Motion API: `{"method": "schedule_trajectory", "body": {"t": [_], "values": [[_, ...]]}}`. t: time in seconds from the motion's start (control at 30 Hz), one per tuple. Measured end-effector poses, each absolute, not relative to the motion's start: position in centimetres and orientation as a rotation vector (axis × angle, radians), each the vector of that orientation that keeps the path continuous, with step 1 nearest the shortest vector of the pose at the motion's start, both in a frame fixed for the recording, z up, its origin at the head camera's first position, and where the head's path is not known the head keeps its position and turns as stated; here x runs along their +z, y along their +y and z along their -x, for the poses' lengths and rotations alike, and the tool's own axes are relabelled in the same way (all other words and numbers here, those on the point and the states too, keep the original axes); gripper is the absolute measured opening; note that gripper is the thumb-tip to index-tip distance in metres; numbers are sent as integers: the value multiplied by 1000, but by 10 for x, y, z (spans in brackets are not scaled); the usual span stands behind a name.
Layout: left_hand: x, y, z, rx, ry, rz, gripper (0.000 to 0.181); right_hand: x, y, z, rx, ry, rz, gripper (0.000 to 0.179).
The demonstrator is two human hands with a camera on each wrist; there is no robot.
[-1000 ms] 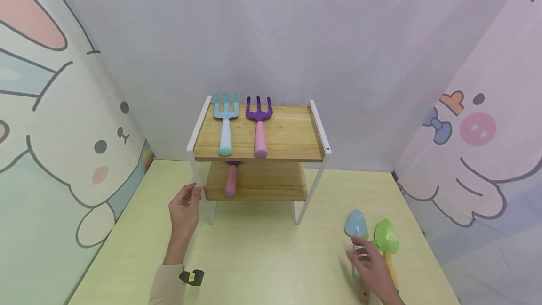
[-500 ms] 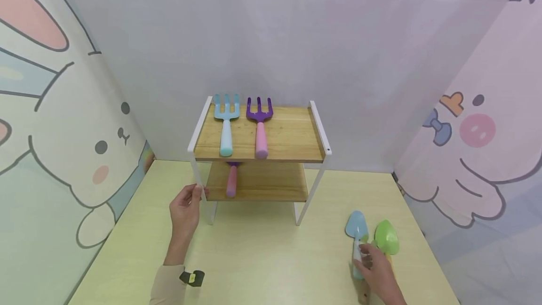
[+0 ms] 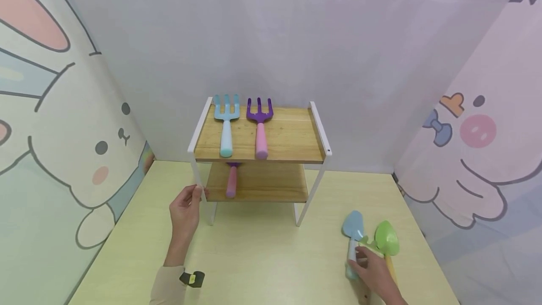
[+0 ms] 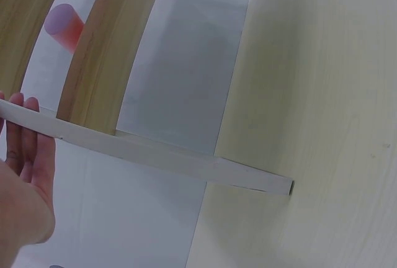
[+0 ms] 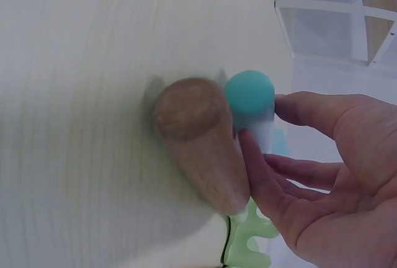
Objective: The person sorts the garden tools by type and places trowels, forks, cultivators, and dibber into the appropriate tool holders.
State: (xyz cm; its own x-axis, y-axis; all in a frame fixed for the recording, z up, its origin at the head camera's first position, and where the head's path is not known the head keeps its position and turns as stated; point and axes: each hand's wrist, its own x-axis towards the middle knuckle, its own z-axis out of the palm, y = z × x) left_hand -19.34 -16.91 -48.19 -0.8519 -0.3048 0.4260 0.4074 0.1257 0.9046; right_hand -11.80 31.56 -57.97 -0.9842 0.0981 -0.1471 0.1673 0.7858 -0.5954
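Note:
My right hand (image 3: 375, 270) pinches the pale blue handle of a toy trowel (image 3: 353, 224) at the table's right. In the right wrist view, thumb and fingers hold the handle just below its turquoise end cap (image 5: 250, 92). Beside that handle lies a brown wooden handle (image 5: 200, 141); a light green pronged head (image 5: 248, 243) shows near it. My left hand (image 3: 185, 208) grips the white left post of a two-tier wooden rack (image 3: 292, 138), fingers around it in the left wrist view. A blue hand fork (image 3: 226, 126) and a purple fork with pink handle (image 3: 260, 131) lie on the top shelf.
On the lower shelf (image 3: 275, 182) lies another pink-handled tool (image 3: 231, 182), its head mostly hidden by the upper shelf. A green trowel with yellow handle (image 3: 386, 237) lies right of my right hand. Printed curtains stand behind and at both sides of the table (image 3: 254, 267).
My right hand has come down onto the blue trowel's handle and taken hold of it. The trowel has shifted slightly left. My left hand stays on the rack post.

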Motion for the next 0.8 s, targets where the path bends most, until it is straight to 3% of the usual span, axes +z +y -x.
{"method": "schedule_trajectory", "body": {"t": [0.43,0.8], "values": [[-483,-170,194,-1784,-1889,103,20,-578,310,122,-947,2788,-277,58],[-484,-170,194,-1781,-1893,82,20,-578,301,127,-966,2757,-331,51]]}}
